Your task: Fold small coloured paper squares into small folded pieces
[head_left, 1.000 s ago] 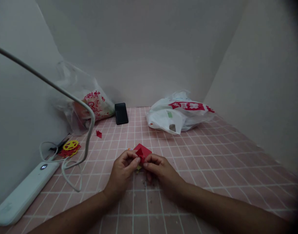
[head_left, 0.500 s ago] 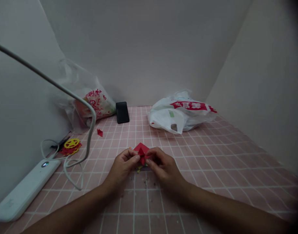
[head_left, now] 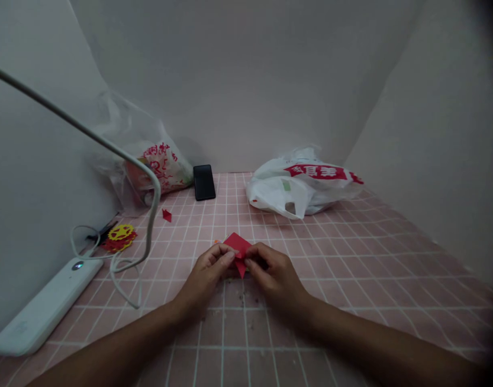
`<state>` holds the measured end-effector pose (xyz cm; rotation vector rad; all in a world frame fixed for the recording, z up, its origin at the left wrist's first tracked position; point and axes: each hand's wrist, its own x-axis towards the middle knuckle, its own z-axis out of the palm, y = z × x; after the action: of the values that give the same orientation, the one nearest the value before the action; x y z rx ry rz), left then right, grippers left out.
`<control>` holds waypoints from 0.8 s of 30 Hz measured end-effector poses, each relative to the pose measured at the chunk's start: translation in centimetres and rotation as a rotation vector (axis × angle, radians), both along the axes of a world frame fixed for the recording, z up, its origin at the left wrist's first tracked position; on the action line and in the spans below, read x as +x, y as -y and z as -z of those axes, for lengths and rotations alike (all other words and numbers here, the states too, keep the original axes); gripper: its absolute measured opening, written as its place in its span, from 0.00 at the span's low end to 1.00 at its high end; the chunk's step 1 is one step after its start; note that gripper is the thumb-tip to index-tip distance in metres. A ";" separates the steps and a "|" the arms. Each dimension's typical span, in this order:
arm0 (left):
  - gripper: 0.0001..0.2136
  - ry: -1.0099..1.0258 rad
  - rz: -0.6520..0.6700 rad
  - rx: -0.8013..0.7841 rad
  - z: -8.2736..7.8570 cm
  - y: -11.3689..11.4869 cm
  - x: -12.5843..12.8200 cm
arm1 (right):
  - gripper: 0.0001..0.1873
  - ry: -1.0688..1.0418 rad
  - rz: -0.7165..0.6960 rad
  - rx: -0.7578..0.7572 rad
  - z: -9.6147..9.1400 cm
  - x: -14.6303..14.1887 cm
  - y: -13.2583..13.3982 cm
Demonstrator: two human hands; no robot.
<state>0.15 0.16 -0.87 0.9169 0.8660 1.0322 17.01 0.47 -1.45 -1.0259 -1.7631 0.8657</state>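
Note:
Between my two hands is a small folded piece of red paper (head_left: pixel 241 264), with a point facing down toward me. My left hand (head_left: pixel 208 271) pinches its left side between thumb and fingers. On the other side, the thumb and bent fingers of my right hand (head_left: pixel 273 271) pinch its right edge. A flat red paper sheet (head_left: pixel 235 241) shows just behind the folded piece, one corner pointing away from me. Some of the fold is hidden by my fingertips.
A small red folded paper (head_left: pixel 166 215) lies at the left, near yellow and red gear-shaped cutouts (head_left: pixel 121 233). A black phone (head_left: pixel 204 183) and two plastic bags (head_left: pixel 278 191) sit at the back. A white power strip (head_left: pixel 49 306) and grey cable (head_left: pixel 152 215) occupy the left side.
The folded red paper has changed shape: its raised upper point has gone down and a longer point now hangs toward me. Both hands keep their pinch. The whole view has shifted slightly.

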 end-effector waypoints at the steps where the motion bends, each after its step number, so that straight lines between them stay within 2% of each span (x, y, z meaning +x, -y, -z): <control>1: 0.09 0.005 -0.003 0.003 0.0 0.0 0.1 | 0.06 0.008 0.015 0.012 0.0 0.0 0.0; 10: 0.12 -0.094 -0.033 0.024 -0.1 -0.2 0.1 | 0.05 0.116 0.073 0.131 0.2 0.1 0.3; 24: 0.10 -0.177 -0.025 0.033 -0.3 0.0 -0.1 | 0.07 0.282 -0.028 0.227 0.5 0.3 0.3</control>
<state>0.01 0.20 -0.56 1.0389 1.0125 0.9992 17.35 0.18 -1.93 -1.0107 -2.0622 0.5396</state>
